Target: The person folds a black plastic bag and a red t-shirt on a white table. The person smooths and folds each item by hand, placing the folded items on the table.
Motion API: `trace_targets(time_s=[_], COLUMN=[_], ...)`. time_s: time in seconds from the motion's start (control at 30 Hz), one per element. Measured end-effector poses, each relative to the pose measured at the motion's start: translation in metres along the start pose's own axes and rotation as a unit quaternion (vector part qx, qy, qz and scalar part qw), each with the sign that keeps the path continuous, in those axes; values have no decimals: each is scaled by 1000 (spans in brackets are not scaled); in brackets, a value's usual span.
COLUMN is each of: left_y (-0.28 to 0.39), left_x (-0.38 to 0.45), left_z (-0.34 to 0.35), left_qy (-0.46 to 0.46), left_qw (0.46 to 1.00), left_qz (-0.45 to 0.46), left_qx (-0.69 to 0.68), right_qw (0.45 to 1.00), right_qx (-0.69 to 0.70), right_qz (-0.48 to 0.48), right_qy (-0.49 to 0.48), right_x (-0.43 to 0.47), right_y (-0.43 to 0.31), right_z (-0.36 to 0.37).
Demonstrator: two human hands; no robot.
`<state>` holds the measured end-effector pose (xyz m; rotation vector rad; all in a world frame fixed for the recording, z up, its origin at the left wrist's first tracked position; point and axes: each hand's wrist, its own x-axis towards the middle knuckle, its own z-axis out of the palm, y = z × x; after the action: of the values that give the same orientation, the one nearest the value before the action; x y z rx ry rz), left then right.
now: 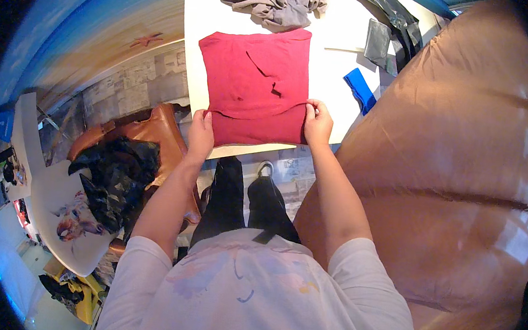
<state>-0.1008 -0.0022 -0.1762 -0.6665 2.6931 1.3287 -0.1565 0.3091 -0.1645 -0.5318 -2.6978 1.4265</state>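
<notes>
A red fabric garment [261,76] lies spread and partly folded on a white table [340,78]. Its near edge is turned up into a band across the front. My left hand [202,130] pinches the fold at the left side between thumb and fingers. At the right side my right hand [317,122] pinches the same fold. Small dark creases or gaps show in the middle of the cloth. A crumpled grey-brown cloth [277,1] rests just beyond the garment, at the table's far end.
A blue folded item [360,91] and black plastic packaging [378,39] lie on the table's right. A large brown shiny padded surface [440,169] bulges beside it. To the left stands a brown leather chair [168,134] with dark clothing [119,172], near a white curved table [52,195].
</notes>
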Motion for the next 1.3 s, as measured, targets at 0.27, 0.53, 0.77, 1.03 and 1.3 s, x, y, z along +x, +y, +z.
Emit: trace_targets(time_s=[0.27, 0.53, 0.77, 1.03, 1.3], left_y=[16, 4, 0, 24, 25], left_x=[-9, -19, -24, -19, 13], left_z=[1, 1, -1, -7, 0], left_qy=[-13, -3, -14, 82, 35], left_qw=[999, 995, 998, 954, 993], left_qz=[-17, -32, 46, 226, 67], left_qx=[42, -90, 37, 176, 91], right_qw=[999, 997, 988, 912, 949], right_qx=[-37, -5, -116, -154, -142], right_qz=[-27, 75, -98, -348, -227], right_qy=[14, -8, -43, -153, -165], right_x=[-1, -63, -52, -50, -42], right_y=[9, 22, 29, -9, -34], right_z=[3, -12, -25, -13, 31])
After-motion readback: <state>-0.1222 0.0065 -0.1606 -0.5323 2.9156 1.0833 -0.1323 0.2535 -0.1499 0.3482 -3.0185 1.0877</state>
